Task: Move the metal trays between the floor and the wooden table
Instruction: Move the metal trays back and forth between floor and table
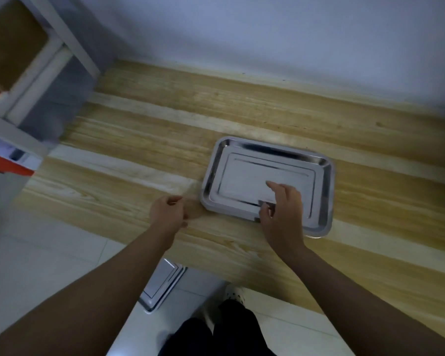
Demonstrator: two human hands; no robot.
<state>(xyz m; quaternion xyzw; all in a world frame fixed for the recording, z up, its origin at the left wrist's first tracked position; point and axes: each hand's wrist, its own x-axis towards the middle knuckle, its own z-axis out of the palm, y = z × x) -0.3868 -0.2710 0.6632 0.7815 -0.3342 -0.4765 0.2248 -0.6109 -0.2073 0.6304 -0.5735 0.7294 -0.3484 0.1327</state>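
Metal trays are in two places, and the wooden table serves as the landmark for both. That table is the biggest thing in view, a pale plank top running along a white wall, with light floor tiles below its near edge. On the table, toward its near edge, lies the tray on the table; a second rim showing beneath its near side suggests more than one tray stacked there. Below the table's near edge, partly tucked under it, the trays on the floor lie in a small pile on the tiles. The right hand is over the near rim of the tray on the table, fingers spread and curled, thumb at the rim; whether it grips the metal cannot be told. The left hand hovers over the table beside that tray, fingers loosely curled, holding nothing.
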